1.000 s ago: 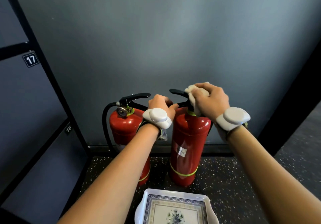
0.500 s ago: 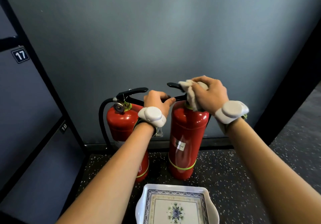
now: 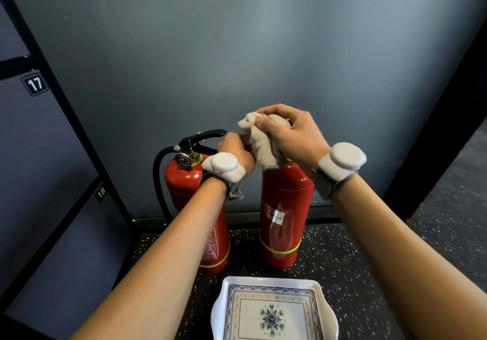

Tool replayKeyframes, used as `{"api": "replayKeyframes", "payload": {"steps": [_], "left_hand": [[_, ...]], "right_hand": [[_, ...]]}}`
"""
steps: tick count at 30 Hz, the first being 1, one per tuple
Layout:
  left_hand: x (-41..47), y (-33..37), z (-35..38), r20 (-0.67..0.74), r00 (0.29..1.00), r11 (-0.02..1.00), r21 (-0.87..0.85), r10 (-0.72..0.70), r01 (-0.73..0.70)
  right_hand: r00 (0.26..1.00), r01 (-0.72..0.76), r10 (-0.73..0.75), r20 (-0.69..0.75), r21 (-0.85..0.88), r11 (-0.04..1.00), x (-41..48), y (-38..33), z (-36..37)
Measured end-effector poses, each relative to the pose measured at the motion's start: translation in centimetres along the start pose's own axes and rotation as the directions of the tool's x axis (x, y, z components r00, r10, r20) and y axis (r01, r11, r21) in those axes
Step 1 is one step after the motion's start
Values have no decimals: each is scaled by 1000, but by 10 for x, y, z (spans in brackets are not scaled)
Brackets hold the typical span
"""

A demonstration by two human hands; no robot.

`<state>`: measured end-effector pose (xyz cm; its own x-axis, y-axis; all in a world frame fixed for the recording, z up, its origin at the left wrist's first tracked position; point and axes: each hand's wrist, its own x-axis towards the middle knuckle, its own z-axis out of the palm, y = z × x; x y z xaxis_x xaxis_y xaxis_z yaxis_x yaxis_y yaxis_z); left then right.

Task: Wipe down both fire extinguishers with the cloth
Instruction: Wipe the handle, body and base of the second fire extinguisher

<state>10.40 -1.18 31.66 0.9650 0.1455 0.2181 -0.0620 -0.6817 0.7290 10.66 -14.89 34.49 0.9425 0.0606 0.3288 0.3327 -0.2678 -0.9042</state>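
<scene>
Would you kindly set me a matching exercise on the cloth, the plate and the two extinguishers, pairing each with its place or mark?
Things:
1. cloth
2. plate
3. left extinguisher
4. right extinguisher

Places and marks:
A. on the floor, nearest the camera
B. gripped in the right hand
C. black hose at its side
D. white sticker on its body

Pairs: 1-B, 2-A, 3-C, 4-D.

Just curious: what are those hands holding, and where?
Right hand grips a bunched white cloth mid-length atop the right red fire extinguisher; left hand: hold hidden.
</scene>
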Motion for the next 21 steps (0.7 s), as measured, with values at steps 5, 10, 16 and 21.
{"api": "replayKeyframes", "payload": {"steps": [5, 10, 16, 21], "left_hand": [[-9, 3, -19, -207, 973, 989, -81, 101, -120], [-29, -4, -12, -74, 983, 947, -263, 170, -184], [-32, -12, 7, -240, 969, 953, -278, 56, -123], [-20, 12, 22, -154, 987, 909, -416, -57, -13]], "right_hand": [[991, -131, 133, -16, 81, 988, -11, 5, 4], [949, -313, 301, 92, 186, 931, -25, 4, 9], [972, -234, 225, -71, -163, 958, -17, -3, -14], [934, -237, 89, -346, -411, 880, -3, 11, -29]]}}
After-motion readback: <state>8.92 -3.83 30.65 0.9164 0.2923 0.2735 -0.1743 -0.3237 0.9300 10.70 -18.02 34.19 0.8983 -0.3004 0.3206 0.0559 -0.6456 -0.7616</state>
